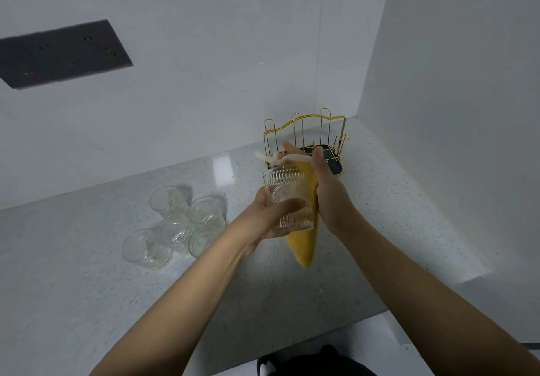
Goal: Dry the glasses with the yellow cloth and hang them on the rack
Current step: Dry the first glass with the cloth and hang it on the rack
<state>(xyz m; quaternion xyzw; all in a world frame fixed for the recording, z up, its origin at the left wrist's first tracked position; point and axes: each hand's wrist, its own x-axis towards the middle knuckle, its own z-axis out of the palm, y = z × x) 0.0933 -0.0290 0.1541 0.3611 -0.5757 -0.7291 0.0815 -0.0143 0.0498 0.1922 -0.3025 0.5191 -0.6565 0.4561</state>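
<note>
L hand [264, 215] has a firm grip round a ribbed clear glass [285, 197], held up above the tabletop [87, 288], thumb across the front of the glass, fingers wrapped behind it. Glass is tilted, mouth pointing up and away toward the rack.

R hand [328, 197] has its grip clenched on the yellow cloth [304, 244], pressing it against the right side of the glass. Top of the cloth goes over the glass rim, w/ a pale edge sticking out to the left; can't tell how far it goes inside. Lower end of the cloth hangs down in a point below both hands, clear of the tabletop.

Gold wire rack [306, 130] stands just behind the hands in the corner, on a dark tray [334, 165]. No glass on the pegs that show; lower front of rack is hidden by the hands.

Five more glasses [175, 223] sit bunched together on the tabletop, left of the hands & well apart from the rack. They touch or nearly touch each other; some look tipped, hard to tell which.

Dark socket plate [62, 52] on the wall, upper left.
</note>
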